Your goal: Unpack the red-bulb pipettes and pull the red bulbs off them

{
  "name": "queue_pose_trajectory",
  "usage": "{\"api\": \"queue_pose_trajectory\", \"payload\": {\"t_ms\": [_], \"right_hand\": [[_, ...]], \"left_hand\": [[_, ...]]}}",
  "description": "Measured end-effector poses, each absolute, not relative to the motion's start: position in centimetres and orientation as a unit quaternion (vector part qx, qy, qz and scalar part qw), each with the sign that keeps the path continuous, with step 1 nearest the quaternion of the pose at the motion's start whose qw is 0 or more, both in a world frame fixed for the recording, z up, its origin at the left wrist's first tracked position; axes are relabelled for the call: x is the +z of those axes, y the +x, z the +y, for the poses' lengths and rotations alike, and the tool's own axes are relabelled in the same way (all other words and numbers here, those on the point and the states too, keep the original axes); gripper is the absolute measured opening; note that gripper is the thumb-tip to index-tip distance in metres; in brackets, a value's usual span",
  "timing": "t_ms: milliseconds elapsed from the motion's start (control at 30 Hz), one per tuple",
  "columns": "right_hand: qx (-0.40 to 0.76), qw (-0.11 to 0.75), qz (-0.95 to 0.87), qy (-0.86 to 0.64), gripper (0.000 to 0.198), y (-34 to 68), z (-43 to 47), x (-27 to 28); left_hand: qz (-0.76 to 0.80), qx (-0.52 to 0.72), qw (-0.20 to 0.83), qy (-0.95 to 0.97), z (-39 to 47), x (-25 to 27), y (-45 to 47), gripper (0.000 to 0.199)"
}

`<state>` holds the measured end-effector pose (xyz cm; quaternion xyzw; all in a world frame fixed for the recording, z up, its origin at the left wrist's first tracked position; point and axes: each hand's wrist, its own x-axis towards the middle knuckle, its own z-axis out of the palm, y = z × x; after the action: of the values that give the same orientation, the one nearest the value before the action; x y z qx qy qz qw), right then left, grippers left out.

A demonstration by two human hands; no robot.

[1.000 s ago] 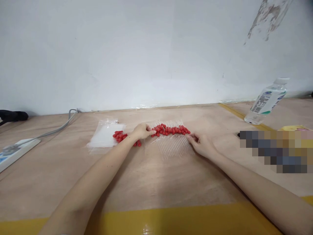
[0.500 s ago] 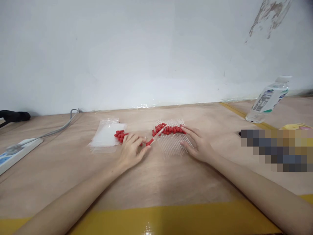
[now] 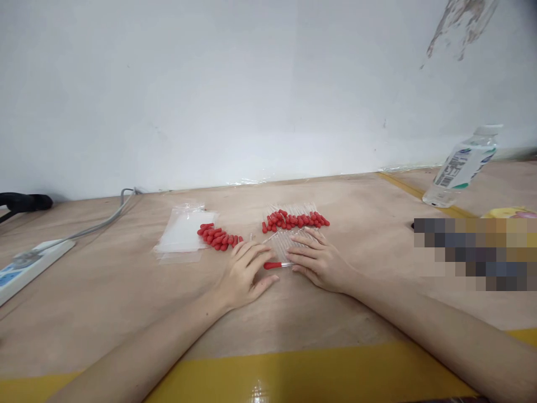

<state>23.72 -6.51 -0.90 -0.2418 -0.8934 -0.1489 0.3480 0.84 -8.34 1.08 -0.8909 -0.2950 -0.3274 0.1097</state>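
Note:
Between my two hands a glass dropper with a red rubber bulb (image 3: 272,265) lies level, its clear tube running under the fingers of my right hand (image 3: 321,261). That hand grips the tube, palm down. My left hand (image 3: 247,274) is at the bulb end, thumb and fingers apart; whether a fingertip touches the bulb I cannot tell. Behind my right hand lies a row of droppers with red bulbs (image 3: 293,220) and clear tubes. Several more red bulbs (image 3: 218,237) are heaped beyond my left hand, partly on a stack of clear plastic bags (image 3: 178,232).
A plastic bottle (image 3: 464,168) stands tilted-looking at the back right, near a yellow item (image 3: 509,212) and a blurred-out patch. On the left are a power strip (image 3: 36,266) with a grey cable (image 3: 98,226) and a black object (image 3: 25,201). A white wall (image 3: 251,95) closes off the back.
The dropper has gone from slanting at my left fingertips to lying level nearer me, its tube in my right hand. Both hands moved closer together, and my right hand left the row of bulbs.

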Motion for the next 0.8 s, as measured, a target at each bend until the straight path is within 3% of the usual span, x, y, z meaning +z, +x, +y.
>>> {"api": "queue_pose_trajectory", "payload": {"t_ms": [67, 233, 800], "right_hand": [[-0.143, 0.355, -0.894, -0.235, 0.023, 23.4, -6.6, -0.9], [-0.124, 0.356, -0.898, -0.228, 0.024, 22.8, -7.0, -0.8], [-0.129, 0.371, -0.907, -0.153, 0.015, 22.8, -7.6, -0.6]], "left_hand": [[-0.279, -0.319, 0.106, -0.899, -8.3, 1.0, 1.3, 0.036], [-0.24, -0.342, 0.116, -0.901, -7.9, 0.3, 1.9, 0.019], [-0.237, -0.296, 0.091, -0.921, -8.6, 0.7, 1.6, 0.012]]}}
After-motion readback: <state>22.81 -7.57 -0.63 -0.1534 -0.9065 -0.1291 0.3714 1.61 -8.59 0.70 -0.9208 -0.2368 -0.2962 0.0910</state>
